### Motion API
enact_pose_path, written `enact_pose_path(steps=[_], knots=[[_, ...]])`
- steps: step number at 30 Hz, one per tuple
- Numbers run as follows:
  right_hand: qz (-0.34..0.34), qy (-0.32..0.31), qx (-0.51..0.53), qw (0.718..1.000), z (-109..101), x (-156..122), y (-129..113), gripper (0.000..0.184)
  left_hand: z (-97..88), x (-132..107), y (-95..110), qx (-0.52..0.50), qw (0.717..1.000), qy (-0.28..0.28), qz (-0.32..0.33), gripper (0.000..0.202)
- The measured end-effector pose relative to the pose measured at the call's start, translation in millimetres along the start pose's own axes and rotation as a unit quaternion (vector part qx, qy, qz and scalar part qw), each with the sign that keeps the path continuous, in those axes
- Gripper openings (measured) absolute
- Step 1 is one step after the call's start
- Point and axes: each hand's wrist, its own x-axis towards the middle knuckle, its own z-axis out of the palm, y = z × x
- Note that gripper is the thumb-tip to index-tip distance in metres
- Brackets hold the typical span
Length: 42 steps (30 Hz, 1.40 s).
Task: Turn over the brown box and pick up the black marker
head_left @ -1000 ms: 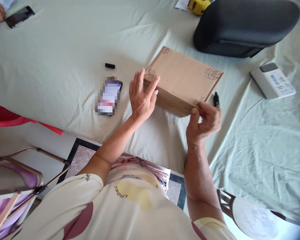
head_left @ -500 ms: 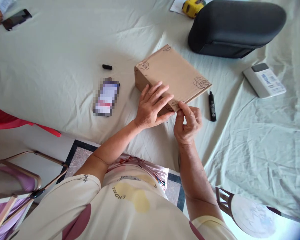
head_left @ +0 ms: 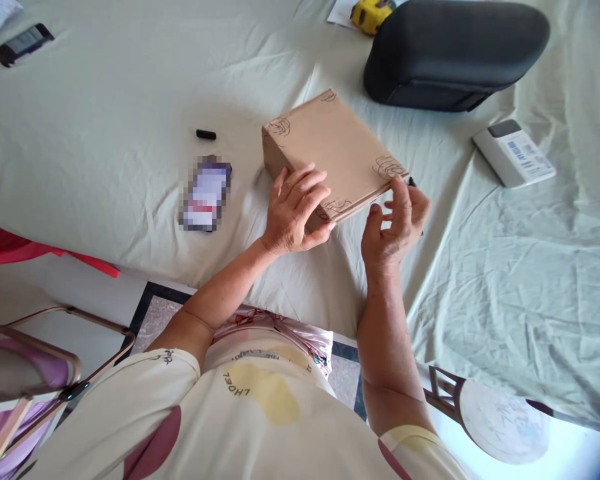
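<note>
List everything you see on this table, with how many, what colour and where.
cardboard box: one, brown with scribbled corners, table centre
phone: one, screen blurred, left of box
marker cap: one, black, above phone
second phone: one, dark, far left corner
black case: one, top right
tape measure: one, yellow, top edge
label printer: one, white, right
sheet: one, pale green, covers table
left hand: flat on box's near corner
right hand: open, fingertips at box's right edge

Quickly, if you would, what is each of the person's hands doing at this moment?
Left hand: open, fingers spread flat on the near corner of the cardboard box.
Right hand: open, fingertips at the box's near edge, gripping nothing.
</note>
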Motion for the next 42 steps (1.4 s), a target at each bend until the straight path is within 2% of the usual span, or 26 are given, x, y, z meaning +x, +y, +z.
enact_pose_path(steps=[6, 10, 20, 24, 28, 34, 38, 42], knots=[[0.013, 0.014, 0.007, 1.000, -7.6, 6.9, 5.9, 0.041, -6.5, 0.8, -4.5, -0.037, 0.999, -0.002, 0.025, 0.044], [0.012, 0.033, 0.039, 0.999, -2.2, 2.0, 1.9, 0.030, -4.4, -0.4, -12.2, -0.046, 0.999, -0.014, -0.015, 0.048], [0.064, 0.019, 0.088, 0.994, 4.9, -3.9, -4.8, 0.028, 2.1, -8.2, -24.2, -0.013, 0.994, 0.041, -0.098, 0.048], [0.074, -0.011, 0.091, 0.993, 4.1, -1.0, 1.0, 0.023, 0.7, -8.4, -25.1, -0.037, 0.992, 0.064, -0.105, 0.050], [0.085, -0.074, 0.050, 0.992, 3.4, -0.7, 7.2, 0.016, 0.8, -7.3, -24.2, -0.091, 0.984, 0.077, -0.131, 0.051], [0.042, -0.155, -0.072, 0.984, 11.2, -5.4, 14.3, 0.007, 14.5, -11.4, -29.4, -0.094, 0.987, 0.048, -0.123, 0.063], [0.040, -0.138, -0.040, 0.989, 13.2, -7.8, 12.6, 0.005, 16.5, -11.3, -32.5, -0.113, 0.984, 0.045, -0.134, 0.065], [0.038, -0.083, 0.023, 0.996, 10.9, -7.2, 5.3, 0.007, 14.9, -10.0, -32.9, -0.152, 0.973, 0.063, -0.162, 0.079]])
